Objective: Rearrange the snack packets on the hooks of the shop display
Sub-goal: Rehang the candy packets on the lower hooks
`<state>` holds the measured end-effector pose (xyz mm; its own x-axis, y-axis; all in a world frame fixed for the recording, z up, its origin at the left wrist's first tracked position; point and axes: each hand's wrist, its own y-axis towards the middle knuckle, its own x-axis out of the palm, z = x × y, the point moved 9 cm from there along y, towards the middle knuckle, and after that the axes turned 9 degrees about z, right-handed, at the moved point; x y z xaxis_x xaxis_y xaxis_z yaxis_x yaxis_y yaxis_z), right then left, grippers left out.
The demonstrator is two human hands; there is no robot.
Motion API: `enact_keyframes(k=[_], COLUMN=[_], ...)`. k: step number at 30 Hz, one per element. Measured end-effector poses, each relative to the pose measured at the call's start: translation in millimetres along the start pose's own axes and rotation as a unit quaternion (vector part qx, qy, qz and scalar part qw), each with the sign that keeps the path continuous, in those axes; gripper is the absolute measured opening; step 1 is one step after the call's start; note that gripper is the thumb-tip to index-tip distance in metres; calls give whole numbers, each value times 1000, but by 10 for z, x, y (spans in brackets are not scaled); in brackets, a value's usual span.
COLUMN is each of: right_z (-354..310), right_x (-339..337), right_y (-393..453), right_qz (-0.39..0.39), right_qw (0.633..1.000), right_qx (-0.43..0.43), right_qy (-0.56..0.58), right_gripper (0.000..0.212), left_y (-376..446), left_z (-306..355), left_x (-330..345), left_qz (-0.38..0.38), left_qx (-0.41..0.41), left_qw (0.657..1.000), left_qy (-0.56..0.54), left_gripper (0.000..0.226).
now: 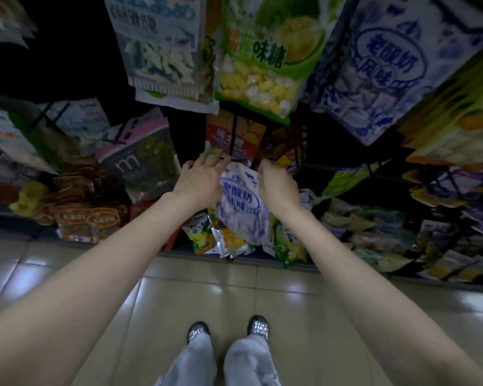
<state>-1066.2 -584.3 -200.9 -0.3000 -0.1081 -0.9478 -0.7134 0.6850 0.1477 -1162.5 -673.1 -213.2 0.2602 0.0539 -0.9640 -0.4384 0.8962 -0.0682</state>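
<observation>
A white packet with blue print hangs between my two hands in front of the lower display. My right hand grips its upper right edge, fingers curled over the top. My left hand is at the packet's upper left corner, its fingers stretched forward to a black hook in front of a red and orange packet. Whether the left fingers pinch the packet is hidden. Below the packet, green and yellow packets lie in a heap.
Larger packets hang overhead: a green durian candy one, a blue-and-white one, and a white-blue one. A grey and pink packet hangs left. Orange packets lie lower left. Tiled floor and my shoes are below.
</observation>
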Motion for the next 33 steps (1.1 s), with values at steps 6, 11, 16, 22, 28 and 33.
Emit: enact_keyframes(k=[6, 11, 16, 22, 28, 33], right_z=[289, 830, 1209, 1454, 1470, 1583], right_x=[-915, -1872, -2558, -2831, -2866, -2894], right_y=[-489, -493, -634, -453, -123, -29], right_qz=[-13, 149, 280, 283, 203, 183], right_qw=[984, 967, 934, 939, 961, 961], right_qx=[-66, -20, -34, -44, -50, -20], right_qy=[162, 206, 220, 190, 180, 206], right_gripper=[10, 15, 40, 37, 55, 63], left_y=[-240, -17, 311, 615, 692, 740], left_z=[408, 1139, 1915, 2347, 2428, 2588], left_x=[-176, -797, -1416, -1782, -2026, -2229], left_qz=[32, 67, 126, 175, 244, 304], left_qx=[17, 66, 101, 69, 38, 18], left_qw=[966, 961, 959, 964, 942, 938], left_qy=[-258, -262, -235, -190, -226, -167], left_gripper=[43, 13, 25, 41, 31, 28])
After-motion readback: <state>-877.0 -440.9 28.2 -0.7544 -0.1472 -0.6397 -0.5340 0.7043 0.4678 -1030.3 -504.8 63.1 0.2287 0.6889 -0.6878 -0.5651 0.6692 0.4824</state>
